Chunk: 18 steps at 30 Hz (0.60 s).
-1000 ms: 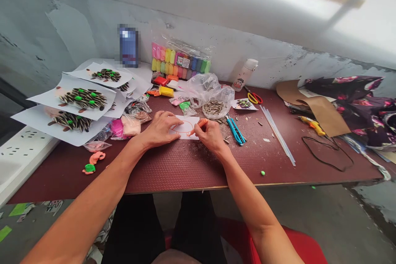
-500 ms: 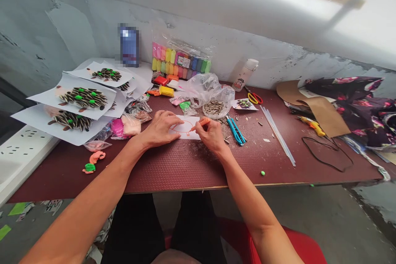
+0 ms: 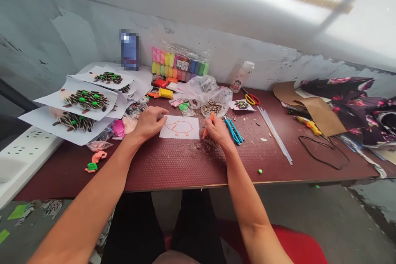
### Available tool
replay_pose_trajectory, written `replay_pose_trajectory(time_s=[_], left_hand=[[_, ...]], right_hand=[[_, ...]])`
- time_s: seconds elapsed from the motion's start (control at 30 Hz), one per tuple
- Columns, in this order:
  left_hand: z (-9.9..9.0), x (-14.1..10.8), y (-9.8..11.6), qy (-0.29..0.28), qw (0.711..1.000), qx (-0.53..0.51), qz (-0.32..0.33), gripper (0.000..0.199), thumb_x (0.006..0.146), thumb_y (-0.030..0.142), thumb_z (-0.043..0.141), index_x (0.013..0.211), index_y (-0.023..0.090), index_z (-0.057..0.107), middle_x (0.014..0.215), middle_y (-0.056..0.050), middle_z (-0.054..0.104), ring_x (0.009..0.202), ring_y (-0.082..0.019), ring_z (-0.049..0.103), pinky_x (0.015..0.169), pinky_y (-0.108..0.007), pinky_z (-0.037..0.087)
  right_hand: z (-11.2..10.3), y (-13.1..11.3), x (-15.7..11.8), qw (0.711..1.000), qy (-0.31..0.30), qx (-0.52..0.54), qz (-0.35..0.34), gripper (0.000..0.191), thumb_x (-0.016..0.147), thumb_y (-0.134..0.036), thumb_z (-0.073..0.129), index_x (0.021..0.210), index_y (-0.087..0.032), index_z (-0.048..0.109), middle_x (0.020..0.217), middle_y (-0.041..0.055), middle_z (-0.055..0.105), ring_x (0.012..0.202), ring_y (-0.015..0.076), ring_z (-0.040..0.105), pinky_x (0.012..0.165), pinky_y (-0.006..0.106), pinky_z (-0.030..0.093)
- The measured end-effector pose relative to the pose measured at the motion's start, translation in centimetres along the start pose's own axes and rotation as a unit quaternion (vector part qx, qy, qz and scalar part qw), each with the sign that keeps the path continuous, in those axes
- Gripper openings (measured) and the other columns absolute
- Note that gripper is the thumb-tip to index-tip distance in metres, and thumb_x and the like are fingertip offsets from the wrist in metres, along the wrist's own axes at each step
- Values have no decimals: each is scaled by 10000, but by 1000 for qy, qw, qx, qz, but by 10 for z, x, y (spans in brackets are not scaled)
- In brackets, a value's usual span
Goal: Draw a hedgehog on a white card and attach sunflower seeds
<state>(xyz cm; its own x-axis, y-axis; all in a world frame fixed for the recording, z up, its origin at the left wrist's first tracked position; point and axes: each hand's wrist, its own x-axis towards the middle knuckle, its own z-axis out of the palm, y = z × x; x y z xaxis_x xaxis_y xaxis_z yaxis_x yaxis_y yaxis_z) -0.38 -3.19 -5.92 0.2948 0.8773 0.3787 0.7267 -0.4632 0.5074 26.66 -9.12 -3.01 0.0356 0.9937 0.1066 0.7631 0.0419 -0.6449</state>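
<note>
A white paper card (image 3: 188, 133) lies flat on the table, bearing an orange outline of an animal with a rounded body and small feet. At the card's left edge rests my left hand (image 3: 150, 121), thumb and fingers apart, thumb by the upper left corner. My right hand (image 3: 219, 130) grips an orange marker (image 3: 212, 116) just off the card's right edge, its tip pointing down at the tabletop. Beyond that hand sits a plastic bag of striped sunflower seeds (image 3: 213, 108). A blue-handled cutter (image 3: 233, 130) lies to its right.
Stacked sheets with seed-covered hedgehogs (image 3: 88, 100) fill the left side. Behind are a pack of coloured clay (image 3: 179, 64) and a white bottle (image 3: 242, 76). Scissors (image 3: 252, 98), clear glue sticks (image 3: 274, 135) and a yellow glue gun (image 3: 311, 126) lie rightward.
My right hand has lifted the marker off the drawing and moved right, past the card's edge. My left hand has drawn back left, uncovering more of the outline. The view has shifted slightly.
</note>
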Motion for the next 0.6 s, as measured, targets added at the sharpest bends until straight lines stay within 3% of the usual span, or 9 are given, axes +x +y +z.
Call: replay_pose_trajectory(time_s=[0.1, 0.3, 0.6], left_hand=[[3, 0, -3, -16, 1000, 14, 6, 299, 822, 297, 535, 985, 228, 776, 973, -75, 794, 940, -287, 681, 904, -454, 545], [4, 0, -4, -51, 998, 17, 17, 283, 811, 276, 546, 974, 212, 769, 997, -89, 785, 950, -289, 683, 902, -441, 538], [10, 0, -9, -53, 997, 31, 37, 288, 829, 251, 536, 997, 200, 765, 1005, -94, 756, 968, -278, 652, 921, -437, 523]], right_hand=[[-2, -3, -3, 998, -33, -22, 42, 503, 932, -187, 451, 438, -220, 537, 485, 30, 621, 552, 148, 491, 632, 266, 362], [-2, -8, -6, 994, -2, -73, 76, 158, 889, -325, 640, 782, -219, 592, 692, 36, 720, 755, 202, 634, 693, 270, 386], [-3, -15, -7, 971, -20, -205, 124, 297, 970, -389, 600, 1162, -173, 667, 1028, 145, 774, 965, 281, 715, 732, 316, 404]])
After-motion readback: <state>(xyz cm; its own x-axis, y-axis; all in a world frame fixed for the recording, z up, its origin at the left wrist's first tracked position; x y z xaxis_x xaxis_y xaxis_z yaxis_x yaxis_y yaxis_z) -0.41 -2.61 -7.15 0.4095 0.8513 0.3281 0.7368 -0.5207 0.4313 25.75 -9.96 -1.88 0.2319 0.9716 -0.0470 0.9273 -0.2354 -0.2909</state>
